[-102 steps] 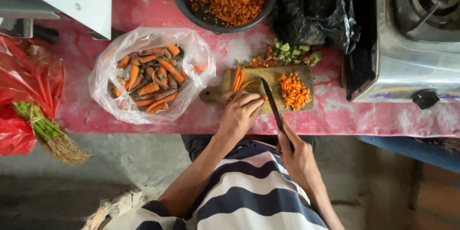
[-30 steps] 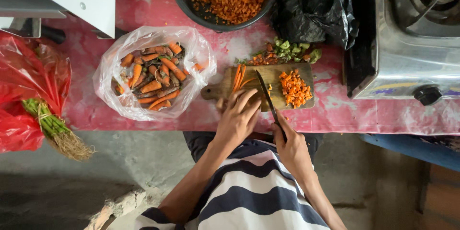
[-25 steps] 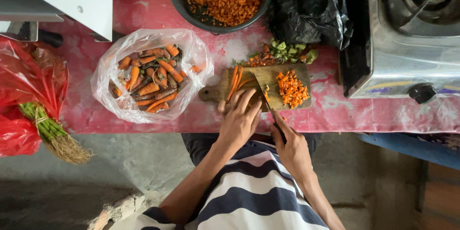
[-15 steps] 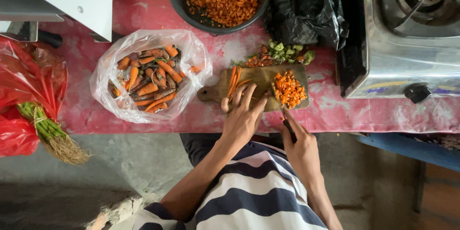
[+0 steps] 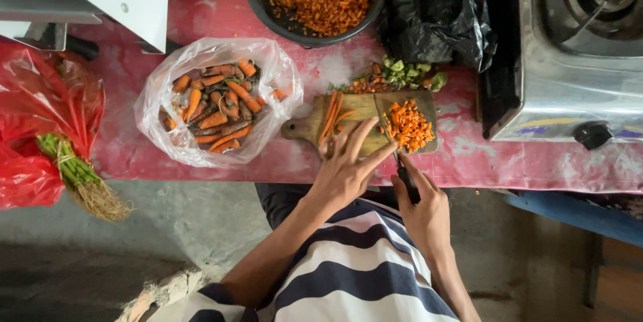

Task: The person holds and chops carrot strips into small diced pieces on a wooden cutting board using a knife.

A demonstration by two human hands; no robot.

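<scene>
Comparing with 0.5 s ago: left hand (image 5: pixel 348 168) now spread open flat on the cutting board (image 5: pixel 365 124), fingers reaching toward the carrot strips (image 5: pixel 333 113) at its left end, gripping nothing. Right hand (image 5: pixel 422 205) closed around the knife (image 5: pixel 404 173), drawn back to the near edge. Diced carrot pile (image 5: pixel 408 126) sits right; chopping paused between batches.

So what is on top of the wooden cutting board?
On the cutting board lie carrot strips and diced carrot. The left hand covers its near edge.
</scene>
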